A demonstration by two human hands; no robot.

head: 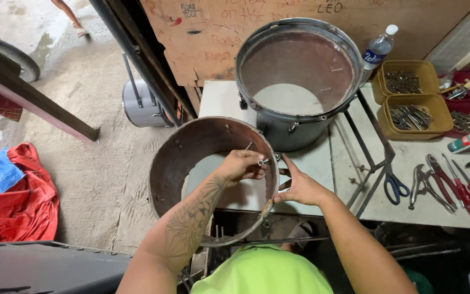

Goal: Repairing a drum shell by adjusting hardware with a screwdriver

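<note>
We brace the rusty drum shell (213, 163) at the tabletop (311, 163) edge: left hand (240, 166) pinching a small bolt (263, 161) inside, right hand (299, 188) clasped outside the wall, keeping the bolt square.

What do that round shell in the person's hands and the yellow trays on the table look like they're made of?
The round shell looks like wood or a dark-lined ply, brownish and matt inside, with small metal fittings; hard to be sure. The yellow trays look like moulded plastic: smooth, evenly coloured, rounded corners.

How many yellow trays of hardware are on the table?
2: a far yellow tray by the bottle, and a near yellow tray just in front, touching it. Others may be hidden off-frame.
</note>
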